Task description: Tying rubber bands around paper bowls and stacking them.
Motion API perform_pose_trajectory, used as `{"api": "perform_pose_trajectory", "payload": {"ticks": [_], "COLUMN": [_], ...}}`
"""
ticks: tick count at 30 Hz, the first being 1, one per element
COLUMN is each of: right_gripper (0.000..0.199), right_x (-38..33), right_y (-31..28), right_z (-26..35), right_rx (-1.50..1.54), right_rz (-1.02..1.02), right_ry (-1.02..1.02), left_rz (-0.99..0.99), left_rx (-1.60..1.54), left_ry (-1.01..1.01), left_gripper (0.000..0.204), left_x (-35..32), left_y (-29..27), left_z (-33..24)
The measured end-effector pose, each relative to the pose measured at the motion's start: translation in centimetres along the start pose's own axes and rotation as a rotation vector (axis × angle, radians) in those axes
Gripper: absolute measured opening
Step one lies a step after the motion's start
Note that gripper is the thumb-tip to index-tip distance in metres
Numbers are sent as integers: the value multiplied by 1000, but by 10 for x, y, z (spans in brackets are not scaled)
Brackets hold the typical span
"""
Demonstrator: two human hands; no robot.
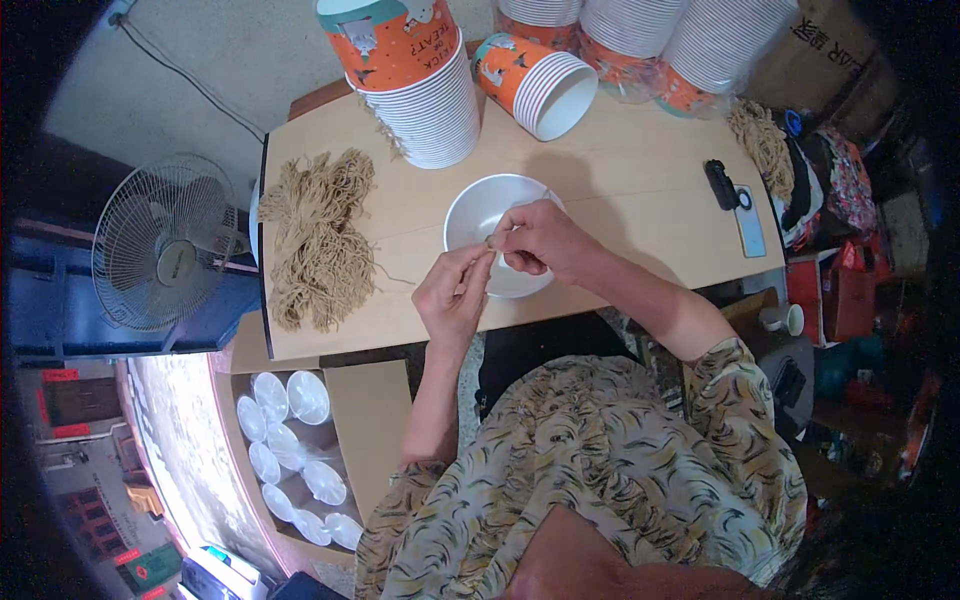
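My left hand and my right hand meet over a white paper bucket, whose round mouth faces up at the table's near edge. Both are closed in a pinch, their fingertips almost touching. Between them shows a small brownish bit that looks like tan cord; its ends are hidden by my fingers. Left of my left hand lies a heap of tan cord lengths, with one loose strand straying toward my wrist.
A tall stack of orange-printed paper buckets stands at the back, beside a tipped short stack. More wrapped stacks fill the far right. A black clip-like object lies right. A fan and a carton of clear plastic lids are left.
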State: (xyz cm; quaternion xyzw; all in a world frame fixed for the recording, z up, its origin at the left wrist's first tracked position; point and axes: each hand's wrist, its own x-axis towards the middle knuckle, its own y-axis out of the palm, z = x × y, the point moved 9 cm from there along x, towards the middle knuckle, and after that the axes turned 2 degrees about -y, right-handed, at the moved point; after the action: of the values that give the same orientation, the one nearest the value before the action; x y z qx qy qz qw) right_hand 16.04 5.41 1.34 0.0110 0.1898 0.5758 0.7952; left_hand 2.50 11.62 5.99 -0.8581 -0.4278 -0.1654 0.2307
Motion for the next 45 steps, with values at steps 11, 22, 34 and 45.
{"api": "perform_pose_trajectory", "payload": {"ticks": [11,22,34,45], "right_gripper": [9,19,9,11], "right_x": [-15,-50,-51,-45], "right_y": [-7,20,0,-5], "right_z": [41,44,33,27], "right_rx": [-287,-662,-587,-554], "right_rz": [-110,-194,-301,-279], "right_ry": [-363,-639,-669,-615], "left_rz": [162,133,176,200], "left_rx": [-424,-595,-607,-522], "left_ry": [-658,-793,-733,-689], "left_gripper": [9,17,21,21], "left_x": [-6,-14,-17,-13], "left_y": [-1,8,24,28], "left_z": [39,49,46,41]}}
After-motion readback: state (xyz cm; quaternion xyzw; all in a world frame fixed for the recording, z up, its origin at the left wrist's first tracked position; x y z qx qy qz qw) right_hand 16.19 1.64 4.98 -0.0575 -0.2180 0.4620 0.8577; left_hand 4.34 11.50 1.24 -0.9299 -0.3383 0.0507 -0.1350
